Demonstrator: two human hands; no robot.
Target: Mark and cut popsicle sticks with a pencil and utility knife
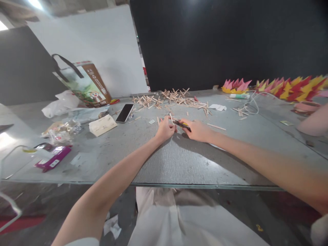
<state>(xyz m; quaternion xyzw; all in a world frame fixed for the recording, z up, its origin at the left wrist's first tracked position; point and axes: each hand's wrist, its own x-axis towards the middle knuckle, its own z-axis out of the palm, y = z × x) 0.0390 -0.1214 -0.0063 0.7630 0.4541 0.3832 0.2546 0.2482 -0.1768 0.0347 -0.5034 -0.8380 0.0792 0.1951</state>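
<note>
Two hands of mine are out in front of me on the gray table [179,160]. My left hand [166,129] is curled up and pinches a small wooden stick [171,118] that pokes up out of my fingers. My right hand [197,130] is closed around a dark cutter with a bit of yellow on it [182,125]. The cutter lies across my fingers and its end points at my left hand. The two hands are just beside each other, almost touching, near the middle of the table.

Behind my hands is a big pile of little wooden stick crosses [174,98]. More loose sticks lie around it, and one long stick [216,126] lies just to the right of my right hand.

On the left of the pile a black phone [124,112] lies flat. Next to it is a small tan box [103,125]. Farther left a brown paper bag with a dark strap [84,82] leans over, with a white plastic bag [60,104] beside it. A clear bag with small things in it [61,130] sits near those. A purple box [53,158] lies close to the left edge of the table.

At the far right stands a row of pink, yellow and red folded paper shapes [276,86]. A white cord [252,102] curls in front of them. Another person's arm [314,123] rests at the right edge.
</note>
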